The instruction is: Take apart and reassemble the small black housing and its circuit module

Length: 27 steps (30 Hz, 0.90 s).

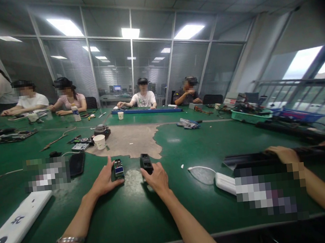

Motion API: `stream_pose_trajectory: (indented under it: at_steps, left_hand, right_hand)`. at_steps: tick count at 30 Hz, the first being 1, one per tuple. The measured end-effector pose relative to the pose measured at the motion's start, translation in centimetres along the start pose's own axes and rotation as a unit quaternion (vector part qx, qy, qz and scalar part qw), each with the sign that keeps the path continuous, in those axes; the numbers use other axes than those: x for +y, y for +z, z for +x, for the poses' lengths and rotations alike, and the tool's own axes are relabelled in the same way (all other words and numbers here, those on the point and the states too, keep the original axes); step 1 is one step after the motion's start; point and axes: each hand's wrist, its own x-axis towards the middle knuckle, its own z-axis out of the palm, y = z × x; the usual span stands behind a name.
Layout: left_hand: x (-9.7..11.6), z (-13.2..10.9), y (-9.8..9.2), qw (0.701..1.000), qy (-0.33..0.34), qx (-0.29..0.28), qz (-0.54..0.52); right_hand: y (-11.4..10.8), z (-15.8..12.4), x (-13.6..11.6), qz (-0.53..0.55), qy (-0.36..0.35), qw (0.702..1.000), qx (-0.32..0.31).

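Note:
My left hand (104, 180) rests on the green table (126, 214), fingers curled round a small electronic module with a blue display (118, 169). My right hand (156, 177) lies just to its right, closed on a small black plastic block (146, 163) that stands on the table. The two hands are a short gap apart, near the worn bare patch of the mat (129, 140).
A white device (16, 225) lies at the near left, a dark phone (76, 163) and a paper cup (100, 141) beyond it. A co-worker's hands (285, 154) rest on a black tray at the right. Several people sit around the far side with tools and boards.

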Motion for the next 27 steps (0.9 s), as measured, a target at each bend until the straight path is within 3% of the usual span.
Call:
stream_pose_trajectory:
  at_steps: [6,13,27]
  left_hand:
    - [-0.4,0.1,0.3,1.0,0.005,0.011,-0.007]
    - [-1.6,0.0,1.0,0.999,0.011,0.035,-0.024]
    - [-2.4,-0.1,1.5,0.997,0.037,0.048,-0.051]
  right_hand:
    - [-0.6,0.0,-4.3,0.076,-0.05,0.996,-0.004]
    - [1.4,-0.2,-9.4,0.089,-0.067,0.993,-0.025]
    - [3.2,-0.9,-11.8,0.022,-0.041,0.997,-0.063]
